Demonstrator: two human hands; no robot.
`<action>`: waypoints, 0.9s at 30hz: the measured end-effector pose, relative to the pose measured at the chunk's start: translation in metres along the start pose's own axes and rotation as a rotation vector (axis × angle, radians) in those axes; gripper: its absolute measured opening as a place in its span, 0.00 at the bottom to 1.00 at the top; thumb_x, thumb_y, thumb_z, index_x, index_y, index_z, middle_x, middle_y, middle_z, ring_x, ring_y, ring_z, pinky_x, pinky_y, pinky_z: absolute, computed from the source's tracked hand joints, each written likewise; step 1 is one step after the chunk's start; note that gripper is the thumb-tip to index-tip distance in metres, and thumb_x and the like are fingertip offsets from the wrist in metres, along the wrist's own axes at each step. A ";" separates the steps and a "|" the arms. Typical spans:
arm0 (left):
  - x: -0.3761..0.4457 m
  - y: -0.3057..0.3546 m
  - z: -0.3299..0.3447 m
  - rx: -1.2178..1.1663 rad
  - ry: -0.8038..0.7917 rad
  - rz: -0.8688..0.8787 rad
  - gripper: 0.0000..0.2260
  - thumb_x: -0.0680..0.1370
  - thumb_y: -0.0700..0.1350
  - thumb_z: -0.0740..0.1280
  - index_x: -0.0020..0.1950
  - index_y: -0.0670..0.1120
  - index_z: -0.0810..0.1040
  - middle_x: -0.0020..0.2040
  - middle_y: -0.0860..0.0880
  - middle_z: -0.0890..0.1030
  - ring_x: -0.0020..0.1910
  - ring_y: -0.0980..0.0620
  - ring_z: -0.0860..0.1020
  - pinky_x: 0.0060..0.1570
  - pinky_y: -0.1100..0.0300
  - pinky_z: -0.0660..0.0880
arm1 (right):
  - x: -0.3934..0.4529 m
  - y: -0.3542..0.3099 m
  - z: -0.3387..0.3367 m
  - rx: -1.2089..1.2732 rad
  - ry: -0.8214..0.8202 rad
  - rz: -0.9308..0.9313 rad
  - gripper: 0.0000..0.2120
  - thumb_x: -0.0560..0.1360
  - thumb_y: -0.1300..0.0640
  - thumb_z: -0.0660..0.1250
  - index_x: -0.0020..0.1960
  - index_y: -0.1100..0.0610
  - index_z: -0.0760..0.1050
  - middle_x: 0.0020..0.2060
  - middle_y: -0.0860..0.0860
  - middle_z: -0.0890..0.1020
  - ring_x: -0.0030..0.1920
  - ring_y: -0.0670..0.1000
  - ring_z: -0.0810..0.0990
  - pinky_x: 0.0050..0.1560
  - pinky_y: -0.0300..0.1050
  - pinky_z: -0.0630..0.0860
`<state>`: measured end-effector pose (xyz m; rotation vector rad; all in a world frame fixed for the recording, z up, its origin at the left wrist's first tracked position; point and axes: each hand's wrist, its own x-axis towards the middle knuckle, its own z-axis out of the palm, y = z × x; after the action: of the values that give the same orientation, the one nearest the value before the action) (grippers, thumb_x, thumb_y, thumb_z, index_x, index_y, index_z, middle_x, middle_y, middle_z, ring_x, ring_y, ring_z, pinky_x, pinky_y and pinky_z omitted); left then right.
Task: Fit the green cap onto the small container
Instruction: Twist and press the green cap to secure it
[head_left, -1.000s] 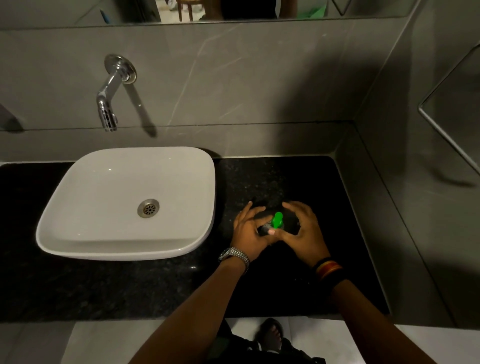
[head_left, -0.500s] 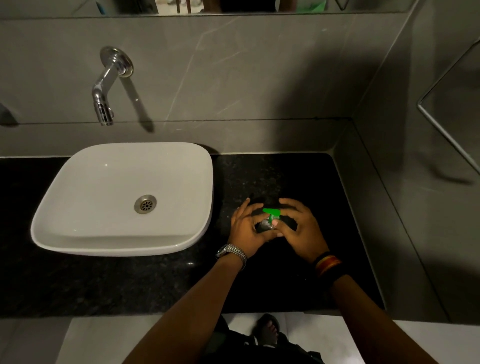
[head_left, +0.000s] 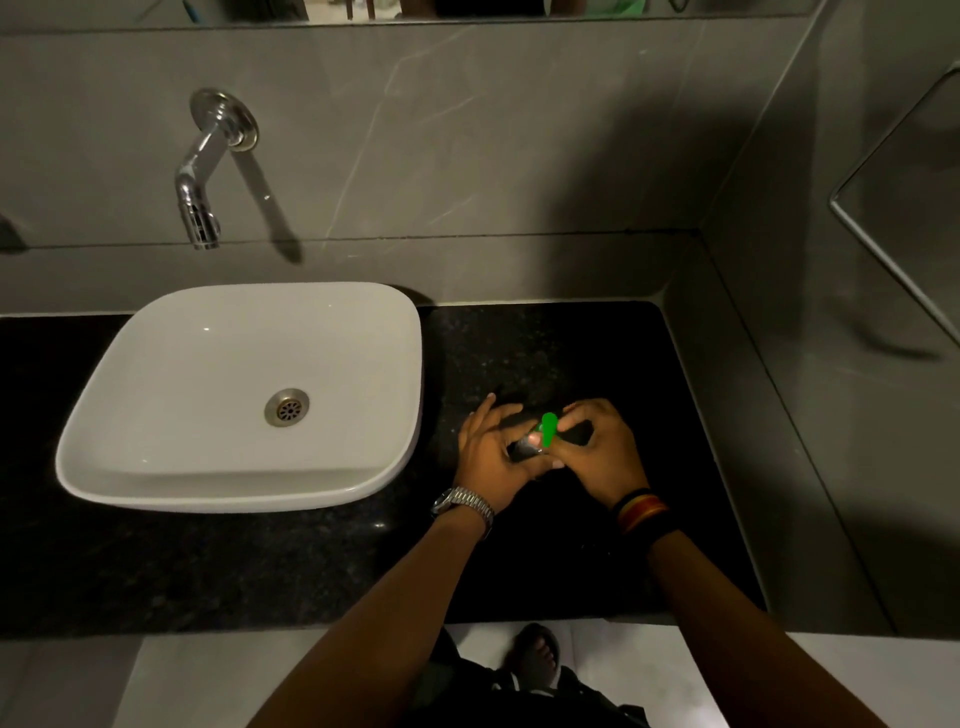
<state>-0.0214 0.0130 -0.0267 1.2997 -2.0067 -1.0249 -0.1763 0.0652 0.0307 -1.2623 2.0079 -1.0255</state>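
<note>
The fingers (head_left: 575, 415) of the right hand (head_left: 602, 449) pinch a small bright green plastic cap (head_left: 548, 428), holding it upright at the mouth of a small dark container with a shiny rim (head_left: 527, 446). Whether the cap is seated on the container cannot be told; the two touch or nearly touch. The left hand (head_left: 488, 449) curls its fingers (head_left: 491, 415) around the container, thumb against its near side, the upper fingers loosely spread above it. Both hands meet over the right part of the black speckled stone bench (head_left: 597, 353), with cap and container between them.

The left wrist carries a silver metal link watch (head_left: 462, 504); the right wrist wears a black band with red and yellow stripes (head_left: 641, 512). No label or writing can be read on the cap, the container or the watch.

To the left on the bench sits a white rounded-square ceramic basin (head_left: 156, 374) with a metal drain (head_left: 287, 408), well apart from the hands. A chrome wall tap (head_left: 200, 176) juts from the grey tiled wall (head_left: 467, 130) above it.
</note>
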 end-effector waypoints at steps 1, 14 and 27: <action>0.000 -0.001 0.000 0.003 -0.002 0.002 0.27 0.65 0.62 0.77 0.62 0.56 0.82 0.70 0.52 0.76 0.78 0.50 0.59 0.77 0.46 0.54 | -0.001 -0.001 0.000 0.000 -0.008 0.011 0.19 0.61 0.51 0.82 0.46 0.57 0.81 0.54 0.51 0.78 0.55 0.50 0.79 0.59 0.48 0.76; 0.000 0.001 0.000 0.047 0.005 0.009 0.23 0.67 0.57 0.79 0.60 0.51 0.84 0.70 0.52 0.76 0.78 0.49 0.60 0.77 0.47 0.55 | 0.000 -0.001 -0.006 -0.110 -0.134 -0.130 0.22 0.67 0.49 0.78 0.59 0.53 0.81 0.65 0.51 0.75 0.65 0.52 0.74 0.69 0.51 0.71; -0.001 -0.001 0.003 0.058 0.029 0.011 0.25 0.68 0.60 0.77 0.63 0.58 0.81 0.69 0.52 0.77 0.78 0.49 0.60 0.77 0.45 0.55 | -0.003 0.006 -0.004 -0.085 -0.141 -0.207 0.18 0.70 0.52 0.75 0.59 0.55 0.82 0.65 0.51 0.77 0.66 0.53 0.74 0.69 0.50 0.71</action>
<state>-0.0230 0.0141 -0.0293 1.3248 -2.0336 -0.9436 -0.1816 0.0707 0.0278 -1.5692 1.8604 -0.9239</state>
